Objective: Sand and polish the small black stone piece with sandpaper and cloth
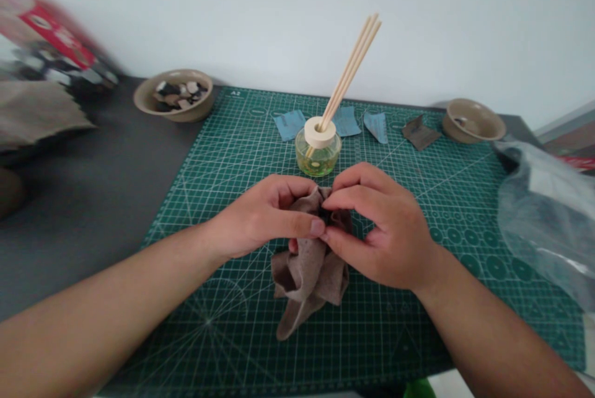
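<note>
A crumpled brown-grey cloth (310, 268) hangs in folds between my two hands, above the green cutting mat. My left hand (264, 215) grips the cloth from the left, its thumb pressed across the front. From the right, my right hand (385, 224) pinches at the bunched top of the cloth with thumb and fingers. Something dark shows in the fold between the fingertips; I cannot make out what it is. Just beyond my hands stands a glass reed diffuser (318, 150) with a pale wooden cap, several sticks and yellow-green liquid.
The cutting mat (223, 187) lies on a dark table (116, 187). A bowl of dark and light pieces (153, 106) stands at back left, another bowl (469, 131) at back right. Blue paper pieces (289, 125) and brown sandpaper-like scraps (421, 133) lie behind. Plastic bags (548, 218) flank both sides.
</note>
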`<action>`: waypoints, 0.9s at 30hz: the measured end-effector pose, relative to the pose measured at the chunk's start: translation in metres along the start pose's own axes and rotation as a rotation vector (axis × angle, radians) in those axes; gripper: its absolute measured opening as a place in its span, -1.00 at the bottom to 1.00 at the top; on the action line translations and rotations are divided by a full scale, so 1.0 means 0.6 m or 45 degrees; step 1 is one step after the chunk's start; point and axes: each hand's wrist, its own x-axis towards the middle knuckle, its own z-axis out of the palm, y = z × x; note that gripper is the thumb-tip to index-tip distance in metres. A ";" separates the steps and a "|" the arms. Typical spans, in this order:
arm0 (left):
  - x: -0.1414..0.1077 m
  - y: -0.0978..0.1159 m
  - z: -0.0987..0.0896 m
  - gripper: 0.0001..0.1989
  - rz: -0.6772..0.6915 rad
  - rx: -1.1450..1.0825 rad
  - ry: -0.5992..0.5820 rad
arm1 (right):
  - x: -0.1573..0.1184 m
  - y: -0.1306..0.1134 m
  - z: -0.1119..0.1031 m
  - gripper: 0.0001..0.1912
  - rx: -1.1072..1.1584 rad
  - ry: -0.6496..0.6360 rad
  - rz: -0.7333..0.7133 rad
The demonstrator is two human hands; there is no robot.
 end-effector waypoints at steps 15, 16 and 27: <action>0.004 0.001 0.008 -0.75 -0.018 -0.338 0.136 | -0.003 0.004 -0.002 -0.83 0.034 -0.009 -0.134; 0.003 0.002 0.008 -0.75 -0.024 -0.318 0.132 | -0.003 0.004 -0.002 -0.83 0.036 -0.010 -0.133; 0.001 0.003 0.008 -0.72 -0.012 -0.109 0.188 | -0.008 0.003 0.004 -0.73 0.044 0.006 -0.070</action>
